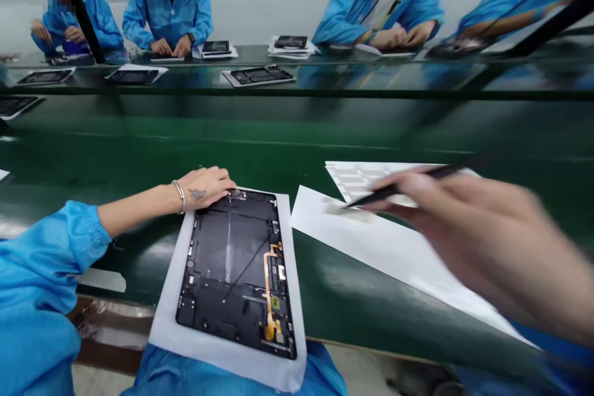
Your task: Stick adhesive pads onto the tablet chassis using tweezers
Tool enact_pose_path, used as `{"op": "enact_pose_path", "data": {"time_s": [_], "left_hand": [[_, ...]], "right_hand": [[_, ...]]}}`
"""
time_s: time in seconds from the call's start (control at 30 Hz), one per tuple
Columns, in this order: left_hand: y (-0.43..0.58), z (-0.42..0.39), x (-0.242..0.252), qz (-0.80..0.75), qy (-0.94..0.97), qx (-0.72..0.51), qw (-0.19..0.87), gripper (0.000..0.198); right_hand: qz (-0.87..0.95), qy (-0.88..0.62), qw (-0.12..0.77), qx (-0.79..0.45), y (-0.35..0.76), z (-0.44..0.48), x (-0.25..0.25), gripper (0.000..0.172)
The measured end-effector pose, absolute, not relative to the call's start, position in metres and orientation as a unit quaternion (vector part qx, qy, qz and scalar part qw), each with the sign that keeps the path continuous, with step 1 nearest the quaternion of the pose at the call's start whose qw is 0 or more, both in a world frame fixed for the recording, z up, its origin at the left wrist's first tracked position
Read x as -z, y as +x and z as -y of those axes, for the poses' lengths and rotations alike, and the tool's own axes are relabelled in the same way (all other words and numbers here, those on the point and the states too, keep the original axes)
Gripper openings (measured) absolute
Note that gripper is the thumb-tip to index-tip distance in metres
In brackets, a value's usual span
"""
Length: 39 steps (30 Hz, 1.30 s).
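Note:
An opened black tablet back [239,269], with a yellow flex cable along its right side, lies on a white sheet [174,297] at the near edge of the green belt. My left hand [204,187] rests on the tablet's far left corner, fingers curled down onto it. My right hand [445,216], blurred by motion, is pinched on black tweezers [403,185]. Their tip hovers over a white sheet of small stickers [357,179], which lies on a larger white paper [380,247].
The green conveyor belt [278,130] runs across the view. Beyond it, on a raised dark shelf [297,83], lie several more tablet backs on white sheets. Several people in blue coats work at the far side.

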<state>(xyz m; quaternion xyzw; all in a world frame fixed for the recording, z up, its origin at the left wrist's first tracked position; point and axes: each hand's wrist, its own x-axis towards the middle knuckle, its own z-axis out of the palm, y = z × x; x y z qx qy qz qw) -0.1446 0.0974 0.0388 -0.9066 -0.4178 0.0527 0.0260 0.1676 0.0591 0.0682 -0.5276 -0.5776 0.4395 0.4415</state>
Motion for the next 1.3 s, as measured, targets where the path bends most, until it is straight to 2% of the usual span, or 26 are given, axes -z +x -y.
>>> {"op": "enact_pose_path", "data": {"time_s": [0.1,0.2,0.4,0.87,1.3], "left_hand": [[-0.149,-0.087,-0.021,0.425,-0.904,-0.039,0.039,0.026],[-0.144,-0.079,-0.013,0.423,-0.905,-0.011,0.048,0.025],[-0.144,-0.076,-0.008,0.4,-0.916,0.017,0.013,0.029],[-0.142,-0.078,-0.008,0.387,-0.921,0.052,-0.008,0.028],[-0.141,-0.079,-0.009,0.389,-0.92,0.037,-0.008,0.029]], "right_hand": [[0.572,-0.495,0.399,-0.518,0.115,-0.093,-0.057,0.054],[0.588,-0.482,0.358,-0.543,0.084,-0.121,-0.035,0.05],[0.571,-0.484,0.328,-0.576,0.086,-0.13,-0.006,0.046],[0.583,-0.516,0.279,-0.563,0.084,-0.13,-0.014,0.046],[0.581,-0.524,0.289,-0.552,0.083,-0.129,-0.012,0.047]]}}
